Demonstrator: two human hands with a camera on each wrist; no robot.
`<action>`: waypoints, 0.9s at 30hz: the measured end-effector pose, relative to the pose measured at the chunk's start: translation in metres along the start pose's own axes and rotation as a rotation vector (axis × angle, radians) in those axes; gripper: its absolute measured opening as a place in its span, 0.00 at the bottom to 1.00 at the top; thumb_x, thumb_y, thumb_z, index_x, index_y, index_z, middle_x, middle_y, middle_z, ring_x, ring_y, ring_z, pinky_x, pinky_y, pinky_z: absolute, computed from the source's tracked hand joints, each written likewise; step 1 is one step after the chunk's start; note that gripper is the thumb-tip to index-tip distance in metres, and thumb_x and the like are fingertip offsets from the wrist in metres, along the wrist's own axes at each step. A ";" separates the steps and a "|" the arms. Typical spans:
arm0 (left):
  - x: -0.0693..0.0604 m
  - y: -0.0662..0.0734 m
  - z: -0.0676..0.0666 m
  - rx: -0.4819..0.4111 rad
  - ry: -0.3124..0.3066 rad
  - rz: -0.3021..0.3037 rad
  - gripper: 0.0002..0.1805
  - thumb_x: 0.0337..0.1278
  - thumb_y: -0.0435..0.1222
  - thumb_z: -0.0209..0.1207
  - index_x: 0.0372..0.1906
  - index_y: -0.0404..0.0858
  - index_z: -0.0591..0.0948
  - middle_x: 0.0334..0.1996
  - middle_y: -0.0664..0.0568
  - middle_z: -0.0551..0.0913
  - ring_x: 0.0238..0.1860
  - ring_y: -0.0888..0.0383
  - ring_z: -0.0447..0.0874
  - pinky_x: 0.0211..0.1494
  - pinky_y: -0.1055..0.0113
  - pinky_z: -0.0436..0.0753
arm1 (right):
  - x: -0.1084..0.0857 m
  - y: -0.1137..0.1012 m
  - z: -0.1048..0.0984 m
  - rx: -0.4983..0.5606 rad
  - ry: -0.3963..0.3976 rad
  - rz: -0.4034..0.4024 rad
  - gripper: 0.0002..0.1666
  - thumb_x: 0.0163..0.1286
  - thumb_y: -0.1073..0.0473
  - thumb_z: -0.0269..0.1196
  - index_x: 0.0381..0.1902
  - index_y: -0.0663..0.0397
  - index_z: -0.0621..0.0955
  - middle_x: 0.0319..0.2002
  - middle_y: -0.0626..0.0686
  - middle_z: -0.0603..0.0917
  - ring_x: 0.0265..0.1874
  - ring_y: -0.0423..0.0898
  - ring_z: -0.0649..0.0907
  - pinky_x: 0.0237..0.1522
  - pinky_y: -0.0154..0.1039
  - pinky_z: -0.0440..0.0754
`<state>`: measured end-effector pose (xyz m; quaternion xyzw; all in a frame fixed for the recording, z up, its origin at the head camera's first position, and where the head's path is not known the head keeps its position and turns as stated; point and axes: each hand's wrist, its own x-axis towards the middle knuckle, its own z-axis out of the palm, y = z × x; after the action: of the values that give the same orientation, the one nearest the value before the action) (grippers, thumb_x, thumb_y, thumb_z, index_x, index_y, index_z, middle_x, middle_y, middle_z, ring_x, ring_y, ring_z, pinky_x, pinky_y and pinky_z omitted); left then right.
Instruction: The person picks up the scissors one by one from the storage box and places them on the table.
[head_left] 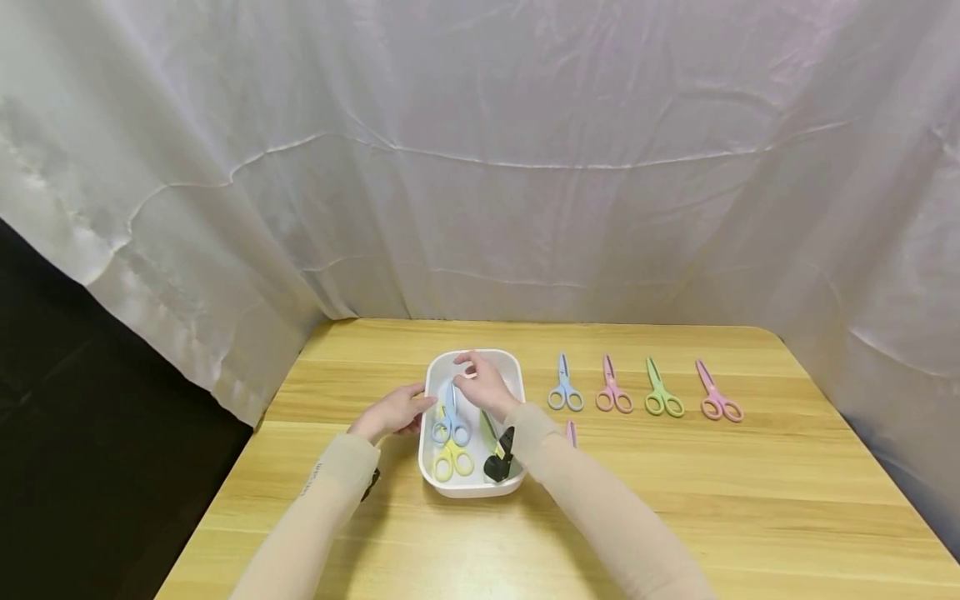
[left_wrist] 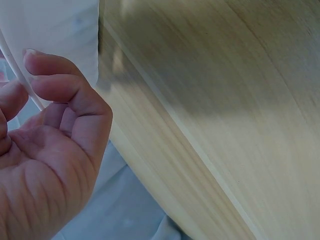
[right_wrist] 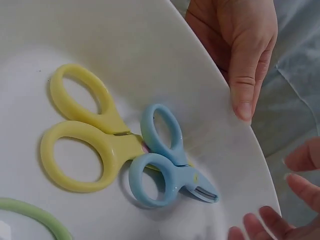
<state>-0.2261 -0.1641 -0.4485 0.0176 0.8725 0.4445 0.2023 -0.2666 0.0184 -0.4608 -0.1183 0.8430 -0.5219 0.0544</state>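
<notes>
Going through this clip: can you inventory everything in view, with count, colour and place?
Tray: 1, white, on the table
Tray scissors: 3 visible; blue overlapping yellow, green partly hidden
Row scissors: 4; left to right blue, pink, green, pink, right of the tray
Pink tip: 1, pink, beside the right sleeve, probably more scissors
Table: 1, light wood, beneath the tray
Curtain: count unclear, pale grey, behind
Dark area: 1, black, far left, unidentifiable
Wrist devices: 2, black, one per wrist
Sleeves: 2, cream, on the forearms
Hands: 2; left hand holding the tray's left side, right hand above the tray
</notes>
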 end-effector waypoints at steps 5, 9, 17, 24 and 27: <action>0.000 -0.001 0.000 0.008 0.000 0.005 0.26 0.78 0.42 0.46 0.74 0.37 0.66 0.21 0.53 0.74 0.19 0.62 0.68 0.25 0.72 0.67 | -0.004 0.000 0.001 -0.018 -0.066 -0.001 0.23 0.66 0.61 0.60 0.59 0.58 0.77 0.64 0.65 0.77 0.63 0.62 0.76 0.62 0.59 0.78; 0.000 -0.002 0.000 0.015 0.002 0.010 0.27 0.78 0.42 0.46 0.74 0.37 0.67 0.21 0.53 0.74 0.19 0.62 0.68 0.25 0.72 0.68 | -0.005 0.002 0.002 -0.030 -0.086 0.026 0.23 0.65 0.60 0.61 0.58 0.58 0.77 0.64 0.66 0.76 0.63 0.63 0.75 0.65 0.60 0.75; -0.001 0.000 0.000 0.026 0.011 -0.001 0.28 0.78 0.42 0.45 0.76 0.37 0.64 0.20 0.54 0.73 0.20 0.61 0.68 0.26 0.71 0.68 | -0.001 0.009 0.004 -0.062 -0.135 0.074 0.23 0.64 0.59 0.61 0.57 0.57 0.78 0.65 0.65 0.76 0.64 0.61 0.76 0.69 0.60 0.72; -0.001 0.001 0.000 0.032 0.013 -0.005 0.27 0.79 0.42 0.45 0.76 0.37 0.65 0.20 0.54 0.74 0.20 0.61 0.69 0.26 0.71 0.69 | -0.002 0.010 0.005 -0.053 -0.208 0.112 0.23 0.64 0.58 0.61 0.57 0.56 0.78 0.61 0.63 0.79 0.56 0.57 0.78 0.63 0.55 0.77; -0.001 0.001 0.000 0.043 0.014 -0.003 0.27 0.79 0.42 0.45 0.75 0.37 0.65 0.20 0.54 0.73 0.20 0.61 0.69 0.27 0.71 0.70 | -0.002 0.010 0.006 -0.057 -0.226 0.119 0.21 0.63 0.59 0.61 0.55 0.57 0.78 0.62 0.63 0.78 0.59 0.57 0.77 0.63 0.54 0.76</action>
<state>-0.2249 -0.1635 -0.4471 0.0177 0.8832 0.4256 0.1964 -0.2651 0.0181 -0.4718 -0.1277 0.8515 -0.4769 0.1767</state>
